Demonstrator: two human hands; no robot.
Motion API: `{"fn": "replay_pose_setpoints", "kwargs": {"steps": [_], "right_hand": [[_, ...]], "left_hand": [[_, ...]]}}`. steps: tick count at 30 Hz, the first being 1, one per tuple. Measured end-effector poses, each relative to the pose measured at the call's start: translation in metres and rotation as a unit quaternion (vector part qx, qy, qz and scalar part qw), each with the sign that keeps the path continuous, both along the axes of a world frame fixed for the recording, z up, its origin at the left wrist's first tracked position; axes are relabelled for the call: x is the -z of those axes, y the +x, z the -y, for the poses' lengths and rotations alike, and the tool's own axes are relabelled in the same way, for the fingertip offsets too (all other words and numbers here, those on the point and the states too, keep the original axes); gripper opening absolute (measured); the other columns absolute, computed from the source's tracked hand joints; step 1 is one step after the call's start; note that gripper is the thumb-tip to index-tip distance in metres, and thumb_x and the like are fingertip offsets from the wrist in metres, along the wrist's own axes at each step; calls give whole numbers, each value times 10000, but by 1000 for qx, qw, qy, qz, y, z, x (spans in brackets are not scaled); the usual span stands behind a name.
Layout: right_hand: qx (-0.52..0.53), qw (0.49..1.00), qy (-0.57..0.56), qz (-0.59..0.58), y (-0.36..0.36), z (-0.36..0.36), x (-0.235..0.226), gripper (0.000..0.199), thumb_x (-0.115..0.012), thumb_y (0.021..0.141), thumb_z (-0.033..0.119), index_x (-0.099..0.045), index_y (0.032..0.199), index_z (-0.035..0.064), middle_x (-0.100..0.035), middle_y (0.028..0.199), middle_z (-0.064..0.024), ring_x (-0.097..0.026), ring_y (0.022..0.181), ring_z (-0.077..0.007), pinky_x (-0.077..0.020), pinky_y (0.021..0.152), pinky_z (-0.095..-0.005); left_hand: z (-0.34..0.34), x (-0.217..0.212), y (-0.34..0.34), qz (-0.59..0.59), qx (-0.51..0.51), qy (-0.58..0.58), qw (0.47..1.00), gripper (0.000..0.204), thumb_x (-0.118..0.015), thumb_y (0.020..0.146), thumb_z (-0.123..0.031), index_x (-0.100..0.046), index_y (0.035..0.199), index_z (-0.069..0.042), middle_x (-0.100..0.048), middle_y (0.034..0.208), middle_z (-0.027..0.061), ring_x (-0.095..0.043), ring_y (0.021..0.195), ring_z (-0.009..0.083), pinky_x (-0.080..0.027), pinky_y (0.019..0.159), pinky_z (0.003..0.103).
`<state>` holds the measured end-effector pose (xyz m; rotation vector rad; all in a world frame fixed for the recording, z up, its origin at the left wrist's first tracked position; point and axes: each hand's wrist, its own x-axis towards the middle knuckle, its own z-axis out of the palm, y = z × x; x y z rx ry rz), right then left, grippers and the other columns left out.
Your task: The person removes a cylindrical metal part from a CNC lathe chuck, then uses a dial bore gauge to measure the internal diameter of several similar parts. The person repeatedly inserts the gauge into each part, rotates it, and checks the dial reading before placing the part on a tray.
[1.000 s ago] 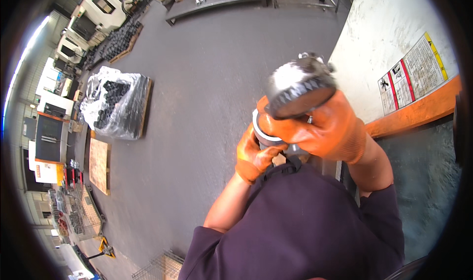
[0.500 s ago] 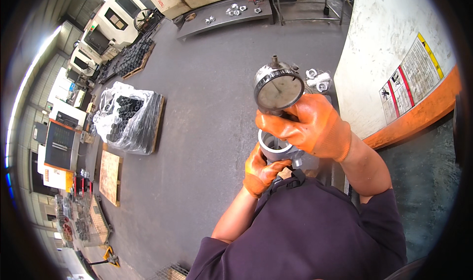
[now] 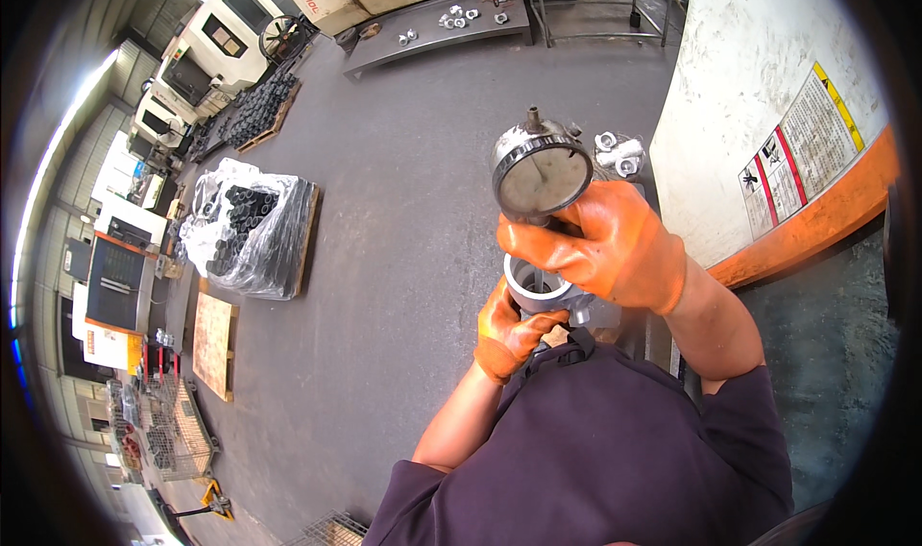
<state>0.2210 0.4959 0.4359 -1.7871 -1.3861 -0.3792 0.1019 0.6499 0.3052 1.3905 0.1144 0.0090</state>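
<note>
My right hand [image 3: 610, 248], in an orange glove, is closed round the stem of a dial bore gauge [image 3: 544, 173]. The gauge's round face with its dark rim tilts toward me; a needle shows on it. Lower down, my left hand [image 3: 506, 337], also gloved in orange, grips a grey metal pipe fitting [image 3: 521, 287] by its side. The fitting's round mouth points up, right below the gauge. Part of the fitting is behind my right hand, and the lower end of the gauge cannot be made out clearly.
Several metal fittings [image 3: 619, 152] lie beyond my right hand. A white machine panel [image 3: 715, 114] with an orange base edge [image 3: 812, 224] rises close on my right. To the left stand a plastic-wrapped pallet load [image 3: 254, 229] and a bare wooden pallet [image 3: 213, 339]. A low metal table [image 3: 442, 39] is at the back.
Both hands keep their grips, with the gauge still above the fitting. The gauge has shifted very slightly to the left.
</note>
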Motion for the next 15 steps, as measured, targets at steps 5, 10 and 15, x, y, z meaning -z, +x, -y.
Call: {"fn": "replay_pose_setpoints", "kwargs": {"steps": [5,10,15], "right_hand": [[3,1000,-2,-16,-2,0,-3,351,-726,777,137,-716,1126,171,-712,963,-61,-714,802,-269,-578,624,-375],[-3,995,-7,-100,-4,1,-7,235,-711,846,127,-710,1081,125,-711,921,-61,-698,796,-229,-563,658,-352],[4,1000,-8,-29,-2,2,-5,274,-713,826,127,-711,1099,147,-711,942,-58,-708,812,-247,-572,650,-367]], "left_hand": [[7,-8,1,29,-26,-48,998,512,-805,808,-67,-626,1283,0,-735,1098,47,-681,959,142,-538,817,285],[-3,8,0,10,31,-29,999,712,-889,836,-140,-536,1442,-20,-683,1319,71,-652,1199,184,-524,1029,357],[-4,10,0,11,33,-16,999,720,-901,836,-179,-541,1439,-24,-686,1313,66,-654,1196,179,-522,1031,351]]}}
